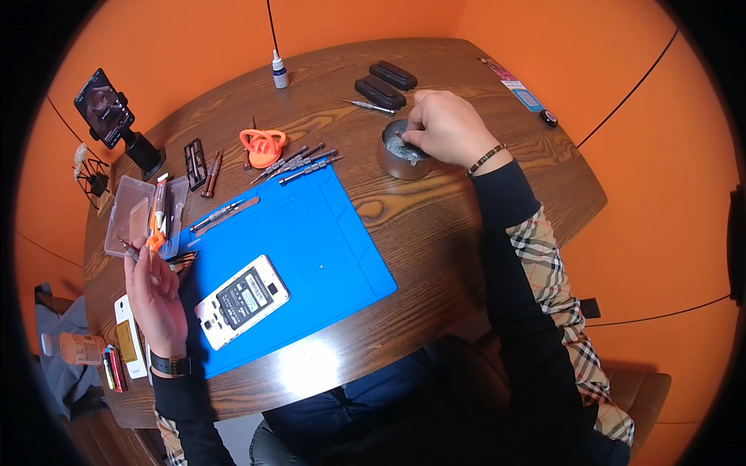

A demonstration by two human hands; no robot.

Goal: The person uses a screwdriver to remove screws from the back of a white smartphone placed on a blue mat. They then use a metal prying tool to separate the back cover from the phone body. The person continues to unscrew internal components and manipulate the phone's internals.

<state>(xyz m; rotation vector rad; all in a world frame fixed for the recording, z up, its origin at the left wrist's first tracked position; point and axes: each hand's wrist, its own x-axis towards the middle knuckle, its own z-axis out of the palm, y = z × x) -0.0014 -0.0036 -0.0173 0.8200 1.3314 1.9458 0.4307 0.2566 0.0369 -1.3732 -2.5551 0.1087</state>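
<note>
Phone (pixel 242 304) face down on blue mat (pixel 315 241): back off, battery (pixel 249 291) seated. White panel (pixel 128 342) at half past eight from it, likely its cover. Opening looks done; lifting the battery, if wanted, is left. My left hand (pixel 158 299), at nine, grips a slim tool (pixel 131 250). My right hand (pixel 451 124), toward half past one, is closed in a pinch at the mouth of the tin (pixel 404 165); can't tell what's in it. Drivers (pixel 305 172) at one. Crowded side: panel, plus clear box (pixel 119 210) at ten. Room: mat at one to two, open table (pixel 443 241) past it. Table's near edge at six, close below the mat.
</note>
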